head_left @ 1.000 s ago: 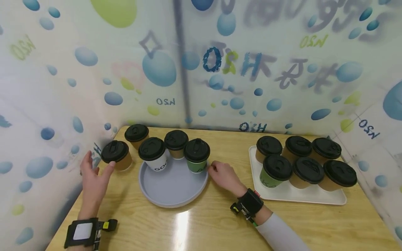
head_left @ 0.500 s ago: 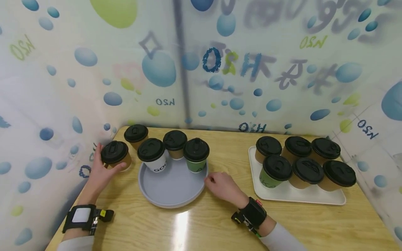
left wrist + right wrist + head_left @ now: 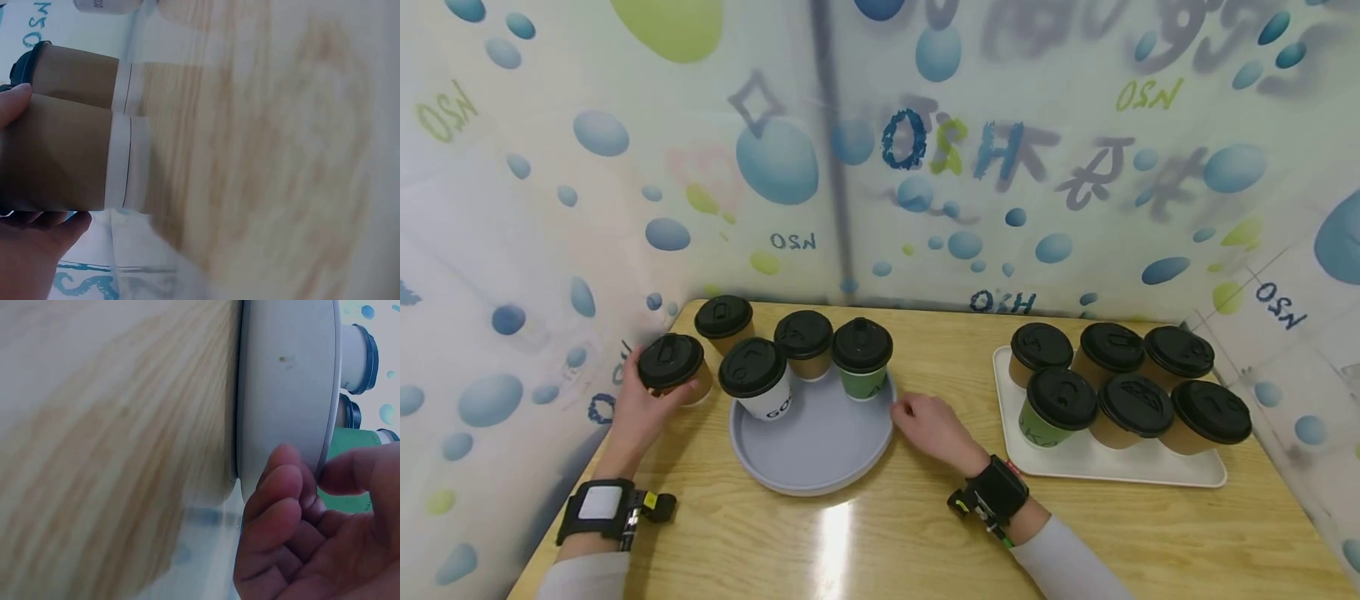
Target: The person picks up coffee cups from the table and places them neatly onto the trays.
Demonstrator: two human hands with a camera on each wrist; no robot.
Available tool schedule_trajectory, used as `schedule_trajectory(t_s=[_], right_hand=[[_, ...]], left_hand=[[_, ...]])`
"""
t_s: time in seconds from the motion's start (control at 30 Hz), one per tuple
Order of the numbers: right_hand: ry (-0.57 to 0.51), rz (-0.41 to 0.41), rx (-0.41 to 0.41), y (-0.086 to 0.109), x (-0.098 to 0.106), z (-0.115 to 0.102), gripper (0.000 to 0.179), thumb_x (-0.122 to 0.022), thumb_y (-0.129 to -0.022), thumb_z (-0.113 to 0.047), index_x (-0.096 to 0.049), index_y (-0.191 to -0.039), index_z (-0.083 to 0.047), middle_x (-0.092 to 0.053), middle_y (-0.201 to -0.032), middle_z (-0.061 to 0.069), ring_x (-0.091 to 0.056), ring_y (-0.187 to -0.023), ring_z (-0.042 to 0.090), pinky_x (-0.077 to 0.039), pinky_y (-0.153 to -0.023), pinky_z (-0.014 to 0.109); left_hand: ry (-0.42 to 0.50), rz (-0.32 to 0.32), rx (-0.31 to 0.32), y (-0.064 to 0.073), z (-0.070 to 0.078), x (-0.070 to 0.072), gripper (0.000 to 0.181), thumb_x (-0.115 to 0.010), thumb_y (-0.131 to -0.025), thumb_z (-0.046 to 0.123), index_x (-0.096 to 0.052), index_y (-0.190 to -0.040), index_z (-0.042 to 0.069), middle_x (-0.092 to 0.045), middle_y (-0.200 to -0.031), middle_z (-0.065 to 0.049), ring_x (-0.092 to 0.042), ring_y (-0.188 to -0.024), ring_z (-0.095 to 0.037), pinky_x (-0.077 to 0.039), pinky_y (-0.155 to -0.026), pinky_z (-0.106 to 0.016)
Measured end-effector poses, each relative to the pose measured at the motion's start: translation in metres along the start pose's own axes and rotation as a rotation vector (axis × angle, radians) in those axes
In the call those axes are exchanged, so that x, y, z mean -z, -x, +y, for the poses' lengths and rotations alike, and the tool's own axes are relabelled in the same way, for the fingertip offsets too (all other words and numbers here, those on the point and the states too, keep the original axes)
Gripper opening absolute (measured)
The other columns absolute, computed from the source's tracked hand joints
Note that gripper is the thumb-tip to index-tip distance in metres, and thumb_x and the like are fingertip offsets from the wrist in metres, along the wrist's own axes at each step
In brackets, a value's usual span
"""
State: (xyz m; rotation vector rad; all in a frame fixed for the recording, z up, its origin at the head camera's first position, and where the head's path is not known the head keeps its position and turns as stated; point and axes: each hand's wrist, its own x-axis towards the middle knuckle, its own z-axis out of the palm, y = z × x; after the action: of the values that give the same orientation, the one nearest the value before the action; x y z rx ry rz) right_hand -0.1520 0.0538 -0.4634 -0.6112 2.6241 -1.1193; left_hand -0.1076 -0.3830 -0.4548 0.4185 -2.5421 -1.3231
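Observation:
My left hand point(image 3: 643, 417) grips a brown paper coffee cup point(image 3: 670, 360) with a black lid at the table's left. In the left wrist view, thumb and fingers lie on opposite sides of this upright cup point(image 3: 59, 153). Behind it stands another brown cup point(image 3: 724, 321). With thumb and curled fingers, my right hand point(image 3: 936, 429) pinches the right rim of a grey round tray point(image 3: 812, 458); the right wrist view shows the fingertips at the tray's side wall point(image 3: 287, 400). Toward the tray's back stand a white cup point(image 3: 767, 400), a brown cup point(image 3: 808, 367) and a green cup point(image 3: 862, 383).
On the right, a cream rectangular tray point(image 3: 1195, 475) holds several black-lidded cups, one of them a green cup point(image 3: 1048, 421). A patterned curtain point(image 3: 880, 208) encloses the wooden table point(image 3: 880, 542) at the back and sides.
My left hand has moved in and closed round the brown cup. The round tray's cups have shifted counterclockwise, the white one forward and left, the green one back. My right hand has shifted along the rim.

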Motion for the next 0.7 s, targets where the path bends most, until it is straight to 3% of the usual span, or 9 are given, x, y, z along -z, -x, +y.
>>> schedule_trajectory(t_s=[0.1,0.2,0.37,0.5,0.7], right_hand=[[0.001,0.009,0.002,-0.002,0.0,0.0,0.031,-0.049,-0.104,-0.021,-0.056,-0.075,-0.013,-0.045,-0.065,-0.004,-0.043,-0.055,0.011,-0.034,-0.053,0.026],[-0.003,0.0,-0.015,-0.003,-0.001,0.001,0.031,-0.049,-0.104,-0.022,-0.057,-0.076,-0.013,-0.047,-0.065,-0.004,-0.044,-0.055,0.011,-0.034,-0.053,0.026],[-0.016,-0.024,-0.027,-0.001,-0.002,0.002,0.028,-0.048,-0.104,-0.021,-0.059,-0.079,-0.012,-0.053,-0.066,-0.002,-0.047,-0.056,0.013,-0.035,-0.053,0.027],[-0.032,-0.043,-0.035,0.001,-0.002,0.001,0.026,-0.048,-0.104,-0.02,-0.06,-0.082,-0.012,-0.055,-0.067,-0.001,-0.047,-0.055,0.014,-0.035,-0.052,0.027],[-0.022,-0.052,-0.029,0.003,-0.003,-0.001,0.027,-0.047,-0.104,-0.019,-0.059,-0.081,-0.012,-0.053,-0.067,-0.001,-0.046,-0.055,0.013,-0.035,-0.052,0.027]], left_hand=[[0.003,0.044,0.0,0.002,0.002,0.002,0.107,-0.08,-0.091,0.027,-0.005,-0.165,0.003,-0.021,-0.163,-0.032,-0.029,-0.146,-0.05,-0.03,-0.114,-0.067],[0.016,0.095,0.022,0.009,0.007,0.007,0.105,-0.078,-0.092,0.027,-0.005,-0.165,0.008,-0.02,-0.165,-0.026,-0.031,-0.147,-0.044,-0.033,-0.115,-0.063],[0.101,0.183,0.016,0.025,0.025,0.02,0.1,-0.078,-0.092,0.019,-0.011,-0.166,0.019,-0.023,-0.166,-0.013,-0.036,-0.145,-0.024,-0.039,-0.114,-0.031],[0.142,0.229,-0.047,0.038,0.048,0.026,0.099,-0.08,-0.089,0.008,-0.017,-0.164,0.022,-0.03,-0.162,-0.008,-0.041,-0.138,-0.015,-0.041,-0.101,-0.013],[0.177,0.263,-0.231,0.06,0.088,0.025,0.102,-0.08,-0.082,-0.01,-0.026,-0.162,0.022,-0.04,-0.156,-0.001,-0.049,-0.13,-0.011,-0.044,-0.097,-0.01]])
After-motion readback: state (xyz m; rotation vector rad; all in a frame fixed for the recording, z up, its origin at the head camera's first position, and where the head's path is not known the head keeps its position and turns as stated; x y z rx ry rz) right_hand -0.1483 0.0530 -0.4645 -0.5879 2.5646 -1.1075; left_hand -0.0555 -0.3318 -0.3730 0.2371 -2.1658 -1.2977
